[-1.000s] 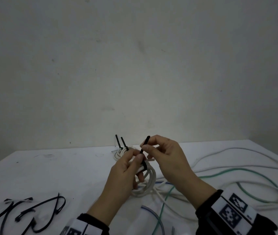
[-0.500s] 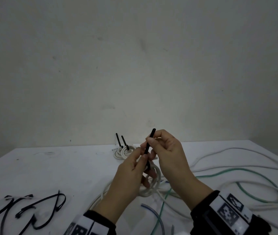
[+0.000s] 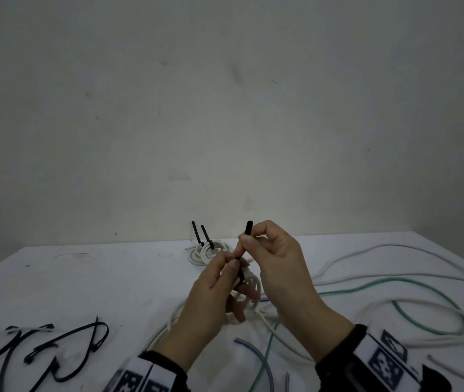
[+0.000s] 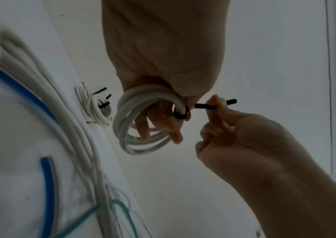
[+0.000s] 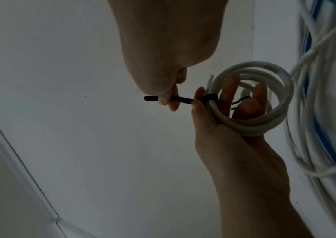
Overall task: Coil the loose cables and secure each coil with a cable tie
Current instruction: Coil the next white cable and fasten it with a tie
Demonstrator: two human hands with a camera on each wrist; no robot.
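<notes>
While the left hand holds the white coil lifted above the table, thumb and forefinger pinching the bundle at the point where the black cable tie loops round it, the other fingers pass loosely through the coil's opening. The right hand pinches the free tail of the tie between thumb and forefinger, remaining fingers curled into the palm. The tail's long axis runs from the loop, just beside the left fingertips, up and away toward the wall, and the right hand sits on that axis beyond the left, so it is the one placed to pull. Judgement: the tie is threaded and the step in hand is cinching; a pull should follow the tail's own line, away from the left hand, which acts as the anchor. Open air lies above and beyond both hands, with nothing in the path. Behind them a finished coil lies on the table, two tie tails standing up from it. Loose white cables, a green cable and a blue cable sprawl to the right and near side; spare ties lie well apart at the left. Risk: the pinching left fingertip sits close to the closing loop.
</notes>
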